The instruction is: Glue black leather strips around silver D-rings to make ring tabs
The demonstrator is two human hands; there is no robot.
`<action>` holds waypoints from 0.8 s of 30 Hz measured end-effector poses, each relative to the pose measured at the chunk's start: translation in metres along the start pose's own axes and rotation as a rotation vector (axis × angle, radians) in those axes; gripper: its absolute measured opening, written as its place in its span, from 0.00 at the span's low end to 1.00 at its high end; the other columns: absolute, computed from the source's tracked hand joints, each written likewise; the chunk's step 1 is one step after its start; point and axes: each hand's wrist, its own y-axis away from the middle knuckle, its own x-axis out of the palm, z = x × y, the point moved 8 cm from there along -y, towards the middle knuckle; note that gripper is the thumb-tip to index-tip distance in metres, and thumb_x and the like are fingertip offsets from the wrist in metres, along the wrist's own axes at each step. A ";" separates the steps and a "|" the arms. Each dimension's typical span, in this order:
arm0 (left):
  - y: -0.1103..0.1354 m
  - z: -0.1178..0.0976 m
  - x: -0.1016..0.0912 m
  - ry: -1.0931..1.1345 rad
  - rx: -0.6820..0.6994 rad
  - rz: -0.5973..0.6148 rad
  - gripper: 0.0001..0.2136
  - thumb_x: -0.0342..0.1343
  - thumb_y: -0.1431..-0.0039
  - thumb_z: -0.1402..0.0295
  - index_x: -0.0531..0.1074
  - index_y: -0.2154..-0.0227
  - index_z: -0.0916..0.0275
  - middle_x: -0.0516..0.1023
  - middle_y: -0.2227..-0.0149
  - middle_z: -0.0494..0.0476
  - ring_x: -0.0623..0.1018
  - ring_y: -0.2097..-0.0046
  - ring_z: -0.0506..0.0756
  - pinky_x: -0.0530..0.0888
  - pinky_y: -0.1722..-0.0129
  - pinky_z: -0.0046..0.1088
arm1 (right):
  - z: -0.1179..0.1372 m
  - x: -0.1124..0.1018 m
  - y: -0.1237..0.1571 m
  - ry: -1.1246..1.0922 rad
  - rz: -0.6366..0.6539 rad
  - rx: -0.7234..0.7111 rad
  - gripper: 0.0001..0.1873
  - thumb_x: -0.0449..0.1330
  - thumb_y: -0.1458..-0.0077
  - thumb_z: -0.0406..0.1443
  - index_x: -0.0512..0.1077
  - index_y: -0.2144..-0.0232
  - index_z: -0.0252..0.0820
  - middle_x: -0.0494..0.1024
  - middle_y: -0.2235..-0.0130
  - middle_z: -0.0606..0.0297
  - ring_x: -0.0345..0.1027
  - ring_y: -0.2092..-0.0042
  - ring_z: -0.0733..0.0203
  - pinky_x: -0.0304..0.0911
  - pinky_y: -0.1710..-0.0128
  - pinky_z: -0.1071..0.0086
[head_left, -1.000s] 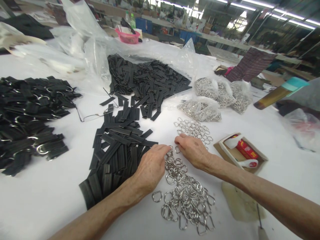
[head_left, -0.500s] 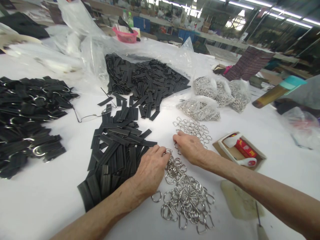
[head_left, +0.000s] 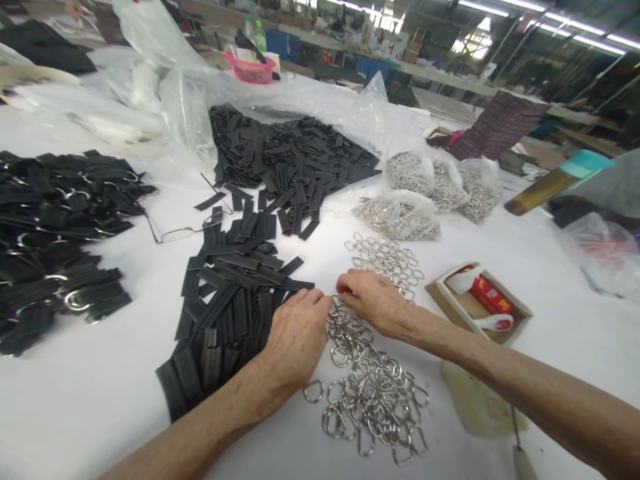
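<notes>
While the L hand (head_left: 299, 330) and R hand (head_left: 377, 301) were almost fingertip to fingertip over the white table (head_left: 75, 407), the main ring pile (head_left: 380, 387) lay on the near side of them, its long axis running from the fingertips toward the table's near edge, angled a bit R. Some metal showed btwn the fingertips; couldn't tell which hand, if either, had it pinched. L hand was nearest the pile's far end on the L, w/ the near black strips (head_left: 235, 293) just beside it; R hand was nearest on the R, partly hiding a flatter ring spread (head_left: 383, 257). One loose ring (head_left: 314, 401) lay L of the pile. Toward the table's far edge: bagged rings (head_left: 397, 219) and a big strip heap (head_left: 295, 160); farther L, ringed strips (head_left: 60, 227), w/ glasses (head_left: 183, 231) btwn. R forearm stood in the way btwn pile and box (head_left: 447, 303).
</notes>
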 end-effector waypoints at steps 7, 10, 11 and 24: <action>-0.001 0.010 -0.004 0.014 -0.112 0.014 0.13 0.44 0.43 0.80 0.71 0.62 0.63 0.76 0.61 0.57 0.74 0.56 0.59 0.70 0.61 0.35 | 0.009 0.005 -0.007 -0.049 0.009 -0.068 0.08 0.52 0.43 0.31 0.70 0.68 0.41 0.72 0.66 0.63 0.62 0.68 0.65 0.52 0.69 0.71; -0.001 0.007 -0.003 0.010 -0.082 0.028 0.13 0.44 0.44 0.80 0.72 0.63 0.62 0.76 0.62 0.57 0.73 0.57 0.59 0.69 0.62 0.34 | -0.003 0.004 -0.013 -0.060 -0.009 -0.023 0.09 0.51 0.43 0.29 0.71 0.69 0.40 0.72 0.67 0.63 0.62 0.67 0.64 0.52 0.68 0.71; -0.002 0.006 -0.002 0.008 -0.069 0.035 0.13 0.45 0.44 0.80 0.72 0.64 0.61 0.76 0.62 0.56 0.73 0.57 0.58 0.69 0.62 0.33 | -0.007 0.004 -0.015 -0.066 -0.012 -0.011 0.08 0.51 0.43 0.29 0.71 0.69 0.39 0.73 0.68 0.63 0.63 0.67 0.64 0.52 0.68 0.71; 0.000 -0.010 0.008 0.014 0.143 0.002 0.14 0.44 0.45 0.83 0.72 0.67 0.61 0.74 0.62 0.56 0.70 0.59 0.57 0.69 0.60 0.33 | -0.004 0.007 -0.013 0.067 0.004 -0.078 0.07 0.51 0.43 0.29 0.68 0.67 0.42 0.71 0.65 0.63 0.64 0.66 0.63 0.53 0.70 0.71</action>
